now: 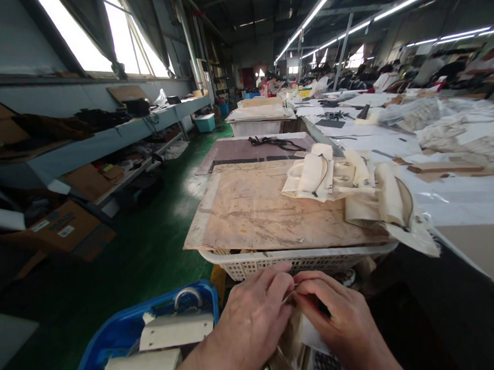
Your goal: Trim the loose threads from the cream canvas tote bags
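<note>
My left hand [256, 314] and my right hand [334, 311] meet in front of me, fingers pinched together at the thin edge of a cream-and-tan bag piece [292, 337]. Most of that piece hangs below the fingers, partly hidden by the left hand, and its exact shape is unclear. To the lower left, a blue basket [113, 321] holds cream bags [176, 331] with small metal studs and a rounded handle. Beyond my hands, several more cream bag pieces [314, 174] lie heaped on a stained tan board [252, 207].
The board rests on a white perforated basket [252, 263]. On the right runs a long worktable [396, 141] with sheets, plastic and cloth. A shelf bench [133, 131] with cardboard boxes lines the left wall, beside the green floor [160, 225]. People sit far back.
</note>
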